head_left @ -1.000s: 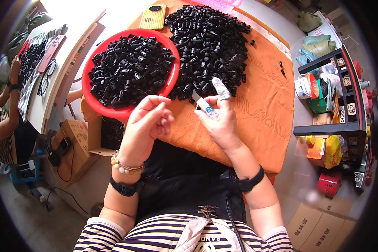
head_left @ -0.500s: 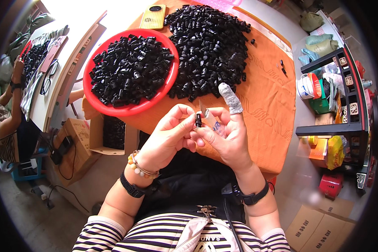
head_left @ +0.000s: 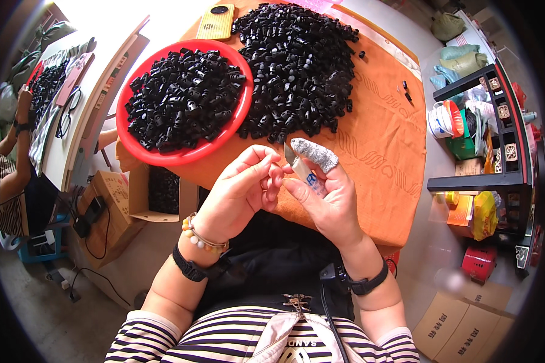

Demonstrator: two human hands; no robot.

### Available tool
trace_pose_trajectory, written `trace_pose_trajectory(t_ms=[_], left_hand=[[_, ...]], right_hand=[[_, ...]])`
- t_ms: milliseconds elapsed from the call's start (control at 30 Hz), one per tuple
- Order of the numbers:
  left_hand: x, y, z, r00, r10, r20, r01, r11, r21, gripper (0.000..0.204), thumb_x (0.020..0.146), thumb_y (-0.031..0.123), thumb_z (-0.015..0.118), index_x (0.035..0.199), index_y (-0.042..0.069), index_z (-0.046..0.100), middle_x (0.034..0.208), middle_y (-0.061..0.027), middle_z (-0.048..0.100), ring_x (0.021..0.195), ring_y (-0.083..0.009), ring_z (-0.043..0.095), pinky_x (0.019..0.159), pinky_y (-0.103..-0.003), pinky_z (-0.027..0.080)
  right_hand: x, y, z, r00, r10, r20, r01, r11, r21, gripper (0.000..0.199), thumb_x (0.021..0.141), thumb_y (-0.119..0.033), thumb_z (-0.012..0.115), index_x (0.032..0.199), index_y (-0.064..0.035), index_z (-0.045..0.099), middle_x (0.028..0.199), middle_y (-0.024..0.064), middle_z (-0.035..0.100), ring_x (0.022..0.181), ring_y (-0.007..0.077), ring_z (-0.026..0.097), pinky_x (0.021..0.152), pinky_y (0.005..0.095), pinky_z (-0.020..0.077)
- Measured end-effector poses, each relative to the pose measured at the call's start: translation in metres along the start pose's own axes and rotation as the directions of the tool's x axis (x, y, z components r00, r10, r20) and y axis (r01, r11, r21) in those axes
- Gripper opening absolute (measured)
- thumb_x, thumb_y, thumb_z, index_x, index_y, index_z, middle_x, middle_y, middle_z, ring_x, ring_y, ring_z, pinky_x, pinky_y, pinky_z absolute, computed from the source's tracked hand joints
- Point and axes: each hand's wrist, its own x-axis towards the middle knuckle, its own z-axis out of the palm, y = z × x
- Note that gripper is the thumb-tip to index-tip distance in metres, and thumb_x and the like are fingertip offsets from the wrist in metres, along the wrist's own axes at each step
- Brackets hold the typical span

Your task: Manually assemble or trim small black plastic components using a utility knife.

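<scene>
Right hand (head_left: 327, 196) closed around small metal-bladed trimming knife (head_left: 301, 171), grey fabric finger cot (head_left: 315, 154) bracing; left hand (head_left: 242, 190) fingertips pinched, held piece hidden. Keep blade angled away, short strokes

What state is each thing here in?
Left hand: fingertips pinched together against the blade, what they hold is hidden.
Right hand: gripping a small knife, blade up.
Finger sleeve: worn on the forefinger.
Red bowl: full of black parts.
Black pile: loose on the orange cloth.
</scene>
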Motion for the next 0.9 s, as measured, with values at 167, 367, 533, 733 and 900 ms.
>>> trace_pose_trajectory(t_ms=[167, 367, 533, 733, 900], left_hand=[[0.000, 0.001, -0.011, 0.988, 0.107, -0.110, -0.089, 0.984, 0.153, 0.011, 0.093, 0.016, 0.047, 0.100, 0.009, 0.049, 0.079, -0.0006, 0.054, 0.063, -0.0089, 0.051, 0.055, -0.023, 0.042], [0.003, 0.001, -0.016, 0.977, 0.127, -0.170, -0.104, 0.985, 0.136, 0.007, 0.092, 0.015, 0.049, 0.096, 0.009, 0.049, 0.075, 0.0009, 0.052, 0.061, -0.0074, 0.048, 0.052, -0.022, 0.039], [0.004, -0.001, -0.015, 0.977, 0.125, -0.172, -0.097, 0.983, 0.158, 0.007, 0.092, 0.015, 0.049, 0.095, 0.009, 0.049, 0.073, 0.0008, 0.051, 0.059, -0.0071, 0.047, 0.052, -0.022, 0.039], [0.002, -0.002, -0.017, 0.977, 0.124, -0.175, -0.096, 0.983, 0.159, 0.009, 0.091, 0.015, 0.052, 0.097, 0.007, 0.050, 0.072, 0.0008, 0.054, 0.057, -0.0058, 0.048, 0.052, -0.019, 0.039], [0.003, -0.003, -0.009, 0.973, 0.123, -0.197, -0.074, 0.968, 0.238, 0.014, 0.092, 0.014, 0.051, 0.103, 0.006, 0.051, 0.076, 0.0008, 0.053, 0.058, -0.0053, 0.049, 0.052, -0.019, 0.041]], right_hand=[[0.012, 0.022, -0.013, 0.984, -0.010, -0.179, -0.013, 0.992, -0.128, 0.042, 0.082, 0.003, 0.061, 0.122, 0.0003, 0.049, 0.100, 0.0054, 0.058, 0.087, 0.0094, 0.058, 0.078, 0.0224, 0.0482], [0.027, 0.039, -0.019, 0.968, -0.123, -0.217, 0.028, 0.919, -0.393, 0.055, 0.078, 0.001, 0.065, 0.128, -0.0043, 0.043, 0.085, 0.0077, 0.060, 0.075, 0.0122, 0.060, 0.065, 0.0266, 0.0489], [0.043, 0.039, -0.001, 0.963, -0.186, -0.196, 0.008, 0.745, -0.667, 0.071, 0.073, -0.008, 0.071, 0.134, -0.0101, 0.036, 0.084, 0.0100, 0.061, 0.072, 0.0235, 0.062, 0.063, 0.0345, 0.0502], [0.046, 0.048, -0.006, 0.972, -0.109, -0.207, -0.099, 0.612, -0.785, 0.070, 0.073, -0.006, 0.071, 0.133, -0.0046, 0.035, 0.083, 0.0096, 0.062, 0.071, 0.0199, 0.062, 0.062, 0.0319, 0.0495], [0.028, 0.032, -0.011, 0.992, 0.000, -0.123, -0.042, 0.943, -0.331, 0.062, 0.078, 0.003, 0.064, 0.132, -0.0001, 0.032, 0.086, 0.0063, 0.058, 0.077, 0.0104, 0.057, 0.068, 0.0242, 0.0475]])
